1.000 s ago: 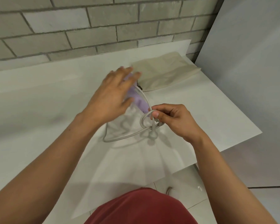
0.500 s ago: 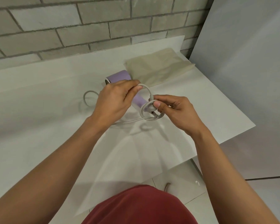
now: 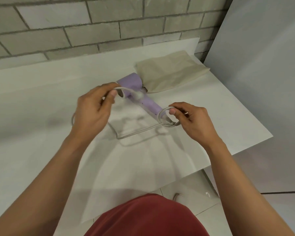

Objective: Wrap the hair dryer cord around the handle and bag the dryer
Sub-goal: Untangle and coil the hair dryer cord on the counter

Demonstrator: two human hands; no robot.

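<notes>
My left hand [image 3: 92,108] pinches the thin grey cord [image 3: 138,132]; my right hand [image 3: 192,120] holds its loop at the handle of the lilac plastic hair dryer [image 3: 131,83].

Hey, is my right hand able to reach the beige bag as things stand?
Likely yes, once freed: nothing lies between the right hand and the bag, but it pinches a cord loop at the dryer handle's end.

Domestic-looking room: brick wall [image 3: 109,31], white counter [image 3: 32,116].

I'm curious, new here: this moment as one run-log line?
left hand: pinches grey cord | right hand: holds cord loop at lilac plastic hair dryer handle end | beige cloth bag: beside dryer
</notes>
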